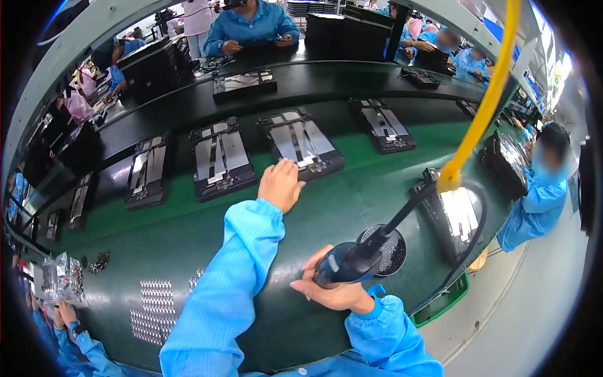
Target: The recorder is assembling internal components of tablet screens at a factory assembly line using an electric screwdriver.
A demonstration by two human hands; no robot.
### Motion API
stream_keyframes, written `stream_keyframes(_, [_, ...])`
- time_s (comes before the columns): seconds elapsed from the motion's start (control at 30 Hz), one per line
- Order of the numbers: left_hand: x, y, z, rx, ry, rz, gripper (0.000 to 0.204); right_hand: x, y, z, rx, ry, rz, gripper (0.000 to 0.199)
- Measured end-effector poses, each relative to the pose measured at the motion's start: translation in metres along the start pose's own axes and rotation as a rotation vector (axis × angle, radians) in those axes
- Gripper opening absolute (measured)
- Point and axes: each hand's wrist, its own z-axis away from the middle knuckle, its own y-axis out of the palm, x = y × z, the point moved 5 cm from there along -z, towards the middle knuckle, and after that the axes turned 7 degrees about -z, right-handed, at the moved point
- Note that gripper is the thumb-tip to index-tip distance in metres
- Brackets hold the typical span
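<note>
Left hand (280, 184) rests with loosely curled fingers on the near edge of the open device tray (301, 142). Right hand (333, 286), nearer the body than that tray, grips a powered screwdriver (358, 259). Risk: its cable (468, 242) probably snags the neighbouring tray (453, 217) right of it.

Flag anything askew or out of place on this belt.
Nothing stands out. The trays lie flat in a row on the green belt. The left hand touches one tray; the right hand grips a screwdriver.
</note>
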Motion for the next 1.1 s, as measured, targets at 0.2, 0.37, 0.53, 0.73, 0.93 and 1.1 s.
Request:
stream_keyframes(0.2, [0.028,-0.02,0.007,0.266,-0.087,-0.381,0.037,0.005,-0.017,0.005,-0.106,0.031,-0.111,0.025])
stream_keyframes(0.37, [0.13,-0.049,0.051,0.498,-0.243,-0.482,0.048,0.019,-0.016,0.004,-0.105,-0.068,-0.046,0.028])
stream_keyframes(0.53, [0.157,-0.055,0.052,0.268,-0.203,-0.476,0.048,0.022,-0.03,0.009,-0.115,-0.048,-0.07,0.025])
stream_keyframes(0.73, [0.111,-0.131,0.047,-0.163,-0.154,-0.407,0.039,0.06,-0.098,0.002,-0.312,-0.154,0.099,0.039])
stream_keyframes(0.93, [0.032,-0.221,0.093,-0.427,-0.059,-0.257,0.032,0.073,-0.181,0.003,-0.536,-0.324,0.015,0.03])
stream_keyframes(1.1, [-0.069,-0.204,0.118,-0.029,0.147,-0.141,0.055,0.062,-0.203,0.007,-0.568,-0.256,0.068,0.029])
